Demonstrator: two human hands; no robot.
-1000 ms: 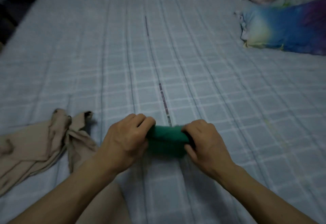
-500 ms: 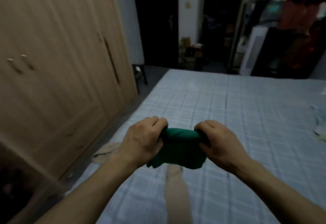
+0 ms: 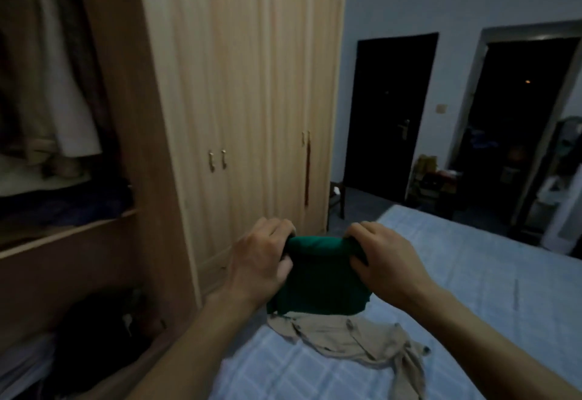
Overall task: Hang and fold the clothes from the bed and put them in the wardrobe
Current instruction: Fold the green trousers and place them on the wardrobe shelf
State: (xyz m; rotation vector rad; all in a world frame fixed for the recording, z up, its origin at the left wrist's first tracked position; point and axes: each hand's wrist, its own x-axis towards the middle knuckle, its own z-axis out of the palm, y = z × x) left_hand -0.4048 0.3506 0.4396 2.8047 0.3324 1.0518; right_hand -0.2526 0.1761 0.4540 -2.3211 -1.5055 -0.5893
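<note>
At far left the open wardrobe [image 3: 135,154] shows pale and beige hanging garments [image 3: 59,84] above a shelf stacked with dark folded clothes [image 3: 72,201]; lower down sit dark things too dim to make out. Its closed doors [image 3: 245,100] stand further right. The left hand [image 3: 258,267] grips the left top corner of the folded green garment [image 3: 318,280], fingers [image 3: 277,226] curled over its upper edge, thumb in front. The right hand [image 3: 387,261] pinches the right corner likewise. The garment hangs in the air between them, above a crumpled beige garment [image 3: 356,339] lying on the checked bed [image 3: 472,273].
</note>
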